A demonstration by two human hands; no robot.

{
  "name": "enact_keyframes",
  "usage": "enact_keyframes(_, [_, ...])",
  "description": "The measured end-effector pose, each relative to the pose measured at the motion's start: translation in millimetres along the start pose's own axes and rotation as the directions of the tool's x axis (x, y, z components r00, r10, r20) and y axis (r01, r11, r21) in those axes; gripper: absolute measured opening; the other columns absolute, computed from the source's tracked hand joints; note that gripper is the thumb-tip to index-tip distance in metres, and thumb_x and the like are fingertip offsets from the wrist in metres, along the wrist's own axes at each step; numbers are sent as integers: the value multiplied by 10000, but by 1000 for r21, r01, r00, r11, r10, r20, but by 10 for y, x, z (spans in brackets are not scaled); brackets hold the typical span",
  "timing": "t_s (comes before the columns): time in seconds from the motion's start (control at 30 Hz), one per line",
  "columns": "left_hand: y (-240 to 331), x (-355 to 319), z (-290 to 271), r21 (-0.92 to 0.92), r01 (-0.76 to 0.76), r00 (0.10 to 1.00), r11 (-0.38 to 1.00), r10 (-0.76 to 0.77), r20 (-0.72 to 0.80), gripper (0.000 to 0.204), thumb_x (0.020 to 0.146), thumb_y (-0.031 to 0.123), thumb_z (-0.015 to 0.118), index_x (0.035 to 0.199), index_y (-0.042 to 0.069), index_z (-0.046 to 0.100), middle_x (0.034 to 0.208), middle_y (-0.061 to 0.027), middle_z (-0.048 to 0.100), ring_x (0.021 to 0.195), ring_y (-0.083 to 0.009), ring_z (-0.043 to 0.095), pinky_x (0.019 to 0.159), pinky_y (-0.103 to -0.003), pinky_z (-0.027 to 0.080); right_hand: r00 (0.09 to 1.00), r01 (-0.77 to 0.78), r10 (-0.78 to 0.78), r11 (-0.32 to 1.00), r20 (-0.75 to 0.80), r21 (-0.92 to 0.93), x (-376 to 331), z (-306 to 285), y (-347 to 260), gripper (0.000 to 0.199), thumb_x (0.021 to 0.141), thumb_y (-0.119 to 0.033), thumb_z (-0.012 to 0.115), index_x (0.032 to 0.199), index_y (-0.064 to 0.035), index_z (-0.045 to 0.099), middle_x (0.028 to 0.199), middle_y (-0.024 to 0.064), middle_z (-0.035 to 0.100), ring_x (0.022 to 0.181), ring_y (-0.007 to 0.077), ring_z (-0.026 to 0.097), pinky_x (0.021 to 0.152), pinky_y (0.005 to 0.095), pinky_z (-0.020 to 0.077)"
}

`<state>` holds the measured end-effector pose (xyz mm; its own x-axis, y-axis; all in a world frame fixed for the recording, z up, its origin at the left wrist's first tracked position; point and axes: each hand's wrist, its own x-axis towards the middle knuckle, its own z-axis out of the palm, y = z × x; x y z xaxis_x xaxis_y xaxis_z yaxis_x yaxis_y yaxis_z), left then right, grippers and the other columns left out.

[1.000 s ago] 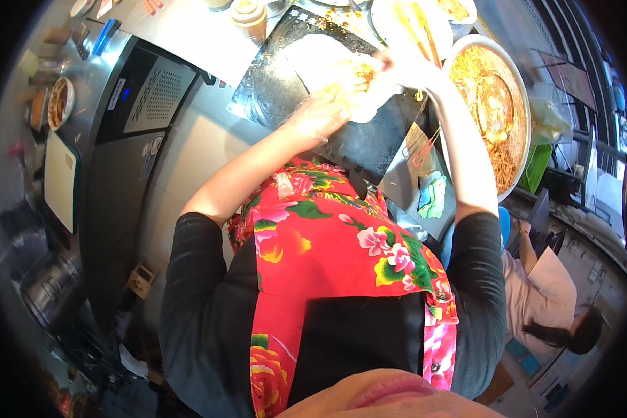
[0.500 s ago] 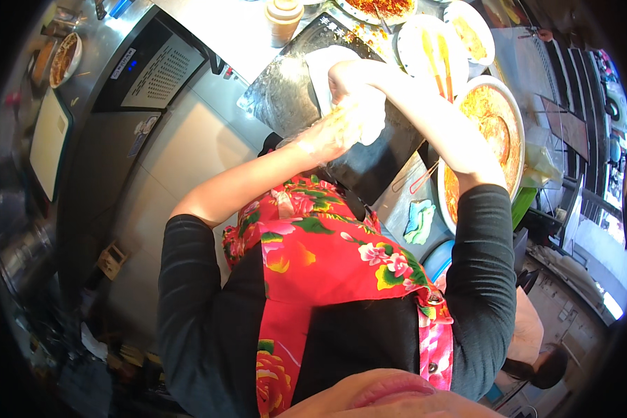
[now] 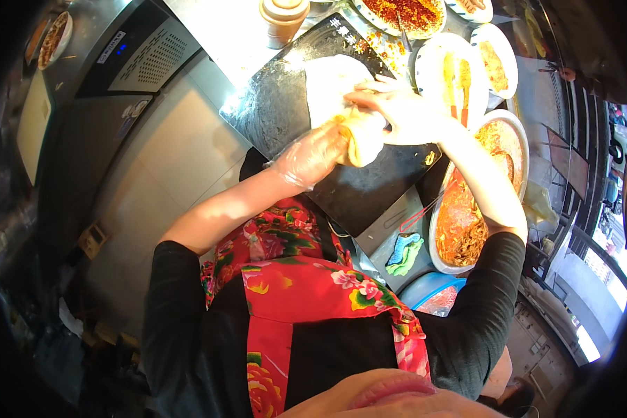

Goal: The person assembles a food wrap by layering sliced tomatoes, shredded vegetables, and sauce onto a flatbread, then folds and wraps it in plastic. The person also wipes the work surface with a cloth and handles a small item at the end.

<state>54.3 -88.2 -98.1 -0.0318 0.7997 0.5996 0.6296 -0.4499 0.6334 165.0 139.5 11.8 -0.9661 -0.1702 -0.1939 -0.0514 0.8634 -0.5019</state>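
Folded wrap [image 3: 364,145] is held above the black board [image 3: 272,104] by fingers of left hand [image 3: 312,157]; right hand [image 3: 400,117] fingers part-spread, grip can't be told; folding looks partly done, white sheet [image 3: 333,78] left flat.

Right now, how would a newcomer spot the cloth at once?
Find the large black board; off its lower right edge is a grey counter. There, left of the big basin of red-orange food and just above the blue bowl, lies a crumpled cloth. Unlike those neighbours, it's soft fabric, part blue, part light green.
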Motion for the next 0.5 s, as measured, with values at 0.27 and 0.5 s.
enact_keyframes(0.27, [216, 5, -379, -569, 604, 751, 558, -638, 171, 769, 774, 144, 845, 1436, 25, 473, 1387, -175, 507, 1280, -294, 526, 1082, -381, 429, 935, -291, 329, 925, -131, 245, -34, -138, -433, 631, 735, -29, 618, 1358, -27, 517, 1288, 220, 597, 1242, 365, 557, 1037, 422, 469])
enact_keyframes(0.5, [140, -13, -378, -505, 708, 675, 495, -683, 277, 851, 792, 193, 844, 1490, 16, 389, 1423, -141, 455, 1329, -251, 459, 1092, -369, 395, 958, -95, 109, 993, -265, 66, -21, 172, -651, 794, 627, -98, 742, 1388, -79, 519, 1305, 181, 575, 1268, 388, 522, 1088, 486, 400])
